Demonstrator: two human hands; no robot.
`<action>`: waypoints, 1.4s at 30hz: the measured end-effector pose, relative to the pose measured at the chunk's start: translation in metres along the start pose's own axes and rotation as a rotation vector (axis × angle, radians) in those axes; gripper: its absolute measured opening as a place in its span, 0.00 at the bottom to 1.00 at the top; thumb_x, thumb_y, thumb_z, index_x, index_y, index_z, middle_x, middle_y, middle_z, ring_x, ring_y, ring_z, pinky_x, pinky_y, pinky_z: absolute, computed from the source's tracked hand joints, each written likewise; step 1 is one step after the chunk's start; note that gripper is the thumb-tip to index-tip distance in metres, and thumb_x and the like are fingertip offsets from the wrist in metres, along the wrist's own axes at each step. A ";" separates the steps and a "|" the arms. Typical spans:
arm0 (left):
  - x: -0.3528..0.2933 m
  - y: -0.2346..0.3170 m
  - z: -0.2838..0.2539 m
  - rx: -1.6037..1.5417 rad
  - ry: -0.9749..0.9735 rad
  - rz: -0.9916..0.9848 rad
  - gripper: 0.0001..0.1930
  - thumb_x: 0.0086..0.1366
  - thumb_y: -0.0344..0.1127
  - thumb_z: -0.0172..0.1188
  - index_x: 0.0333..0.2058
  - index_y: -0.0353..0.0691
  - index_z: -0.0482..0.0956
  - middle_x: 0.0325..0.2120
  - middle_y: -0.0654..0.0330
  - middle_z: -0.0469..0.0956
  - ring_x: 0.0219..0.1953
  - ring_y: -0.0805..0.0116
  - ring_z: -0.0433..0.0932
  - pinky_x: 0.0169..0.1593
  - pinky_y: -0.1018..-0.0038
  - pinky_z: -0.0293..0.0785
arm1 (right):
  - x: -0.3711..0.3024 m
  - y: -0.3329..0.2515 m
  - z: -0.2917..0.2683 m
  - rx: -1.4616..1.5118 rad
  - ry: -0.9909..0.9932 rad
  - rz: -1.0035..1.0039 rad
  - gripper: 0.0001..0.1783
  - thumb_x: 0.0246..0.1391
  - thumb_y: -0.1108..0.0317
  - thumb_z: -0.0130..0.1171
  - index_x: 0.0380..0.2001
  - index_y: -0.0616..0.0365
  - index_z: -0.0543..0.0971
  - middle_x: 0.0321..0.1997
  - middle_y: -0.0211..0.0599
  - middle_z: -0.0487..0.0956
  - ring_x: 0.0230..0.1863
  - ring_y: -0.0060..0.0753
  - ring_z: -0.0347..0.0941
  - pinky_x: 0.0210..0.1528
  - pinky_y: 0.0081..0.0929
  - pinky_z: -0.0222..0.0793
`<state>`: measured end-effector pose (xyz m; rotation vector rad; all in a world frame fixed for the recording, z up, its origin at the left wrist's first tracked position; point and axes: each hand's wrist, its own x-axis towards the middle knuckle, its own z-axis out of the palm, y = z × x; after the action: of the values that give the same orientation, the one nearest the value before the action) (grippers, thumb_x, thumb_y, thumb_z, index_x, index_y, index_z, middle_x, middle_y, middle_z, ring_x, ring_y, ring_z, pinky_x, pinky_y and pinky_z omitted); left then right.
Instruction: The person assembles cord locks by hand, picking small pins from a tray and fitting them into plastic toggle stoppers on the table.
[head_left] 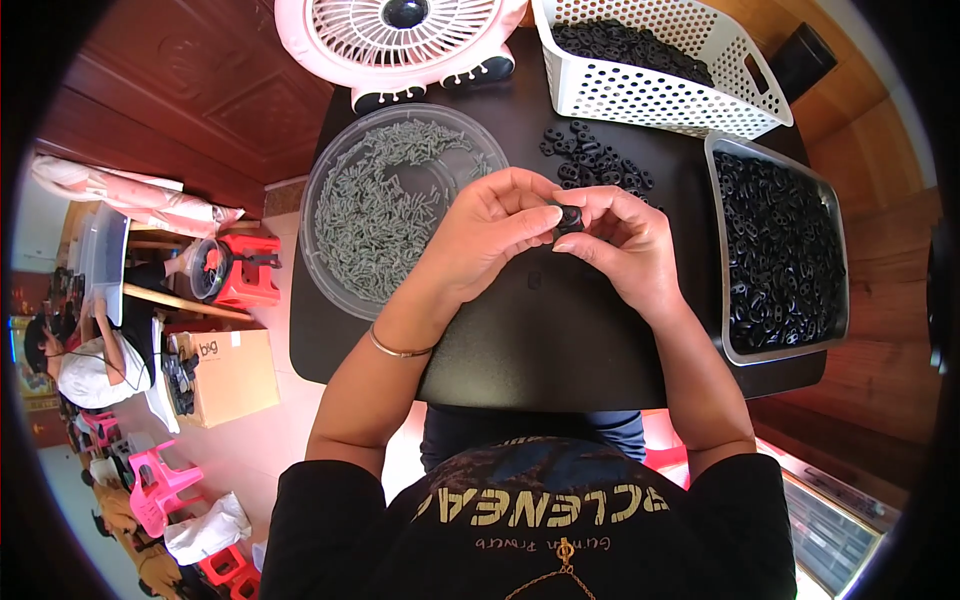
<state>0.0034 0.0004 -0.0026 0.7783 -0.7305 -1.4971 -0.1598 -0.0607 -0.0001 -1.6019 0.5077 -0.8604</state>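
Both my hands meet over the dark table (540,350), pinching one small black plastic part (568,218) between thumbs and fingertips. My left hand (500,225) grips it from the left, its thumb pressed on top. From the other side my right hand (625,240) holds it between thumb and bent fingers. The fingers cover much of the part, so its exact shape is hidden. Just beyond my hands lies a loose pile of black two-holed plastic pieces (590,158). Left of my left hand stands a round clear tub (312,245) with many small grey-green pins (365,225).
A metal tray (726,340) of shiny black pieces sits at the right. At the back are a white perforated basket (640,105) with black parts and a pink fan (330,65). Off to the left, a person (100,370) works near a cardboard box (235,375) and red stools (250,270).
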 end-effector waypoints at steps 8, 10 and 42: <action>-0.002 0.003 -0.002 -0.082 -0.058 -0.080 0.13 0.56 0.26 0.58 0.40 0.37 0.68 0.26 0.64 0.74 0.29 0.78 0.72 0.35 0.82 0.70 | -0.002 0.001 0.004 0.095 -0.014 0.073 0.14 0.40 0.79 0.64 0.34 0.61 0.76 0.24 0.23 0.73 0.25 0.09 0.66 0.30 0.11 0.66; -0.003 0.004 -0.001 -0.101 -0.050 -0.096 0.13 0.56 0.26 0.58 0.39 0.38 0.67 0.26 0.64 0.74 0.29 0.78 0.72 0.34 0.82 0.69 | -0.002 0.001 0.005 0.111 0.005 0.045 0.13 0.40 0.79 0.64 0.33 0.62 0.76 0.25 0.23 0.74 0.25 0.09 0.66 0.30 0.12 0.66; -0.003 0.045 -0.055 0.755 0.420 0.493 0.08 0.54 0.27 0.58 0.32 0.35 0.70 0.23 0.64 0.74 0.25 0.79 0.71 0.30 0.83 0.67 | 0.121 -0.073 -0.042 -0.923 0.563 -0.491 0.17 0.39 0.66 0.65 0.35 0.57 0.77 0.29 0.37 0.76 0.26 0.29 0.74 0.29 0.26 0.68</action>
<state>0.0744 0.0003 0.0027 1.3088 -1.0763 -0.5585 -0.1247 -0.1609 0.1025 -2.3753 1.0320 -1.6171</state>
